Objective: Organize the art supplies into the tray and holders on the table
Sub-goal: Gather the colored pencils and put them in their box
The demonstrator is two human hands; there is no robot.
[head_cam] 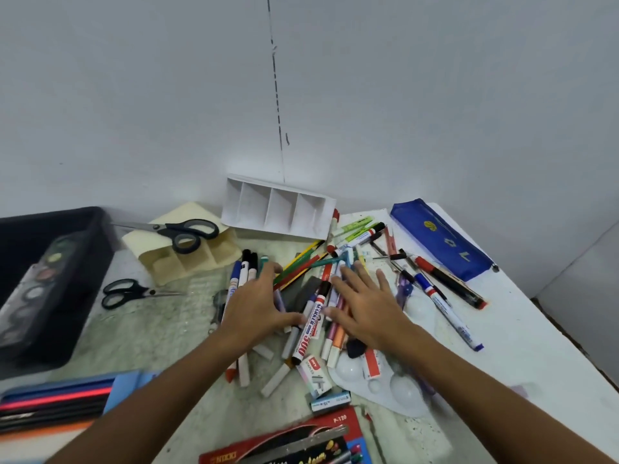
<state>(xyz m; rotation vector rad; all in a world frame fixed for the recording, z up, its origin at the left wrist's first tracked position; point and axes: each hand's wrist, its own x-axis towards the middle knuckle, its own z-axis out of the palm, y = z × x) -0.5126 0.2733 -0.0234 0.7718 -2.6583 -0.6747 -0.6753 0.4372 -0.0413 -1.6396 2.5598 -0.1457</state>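
Both hands lie flat with fingers spread and holding nothing, the left hand point(254, 306) and right hand point(365, 306) on each side of the big red marker point(310, 324), which points away toward the white holder point(278, 209) far behind

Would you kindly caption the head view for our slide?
Both open hands, left and right, press on a marker pile before an empty white divided holder.
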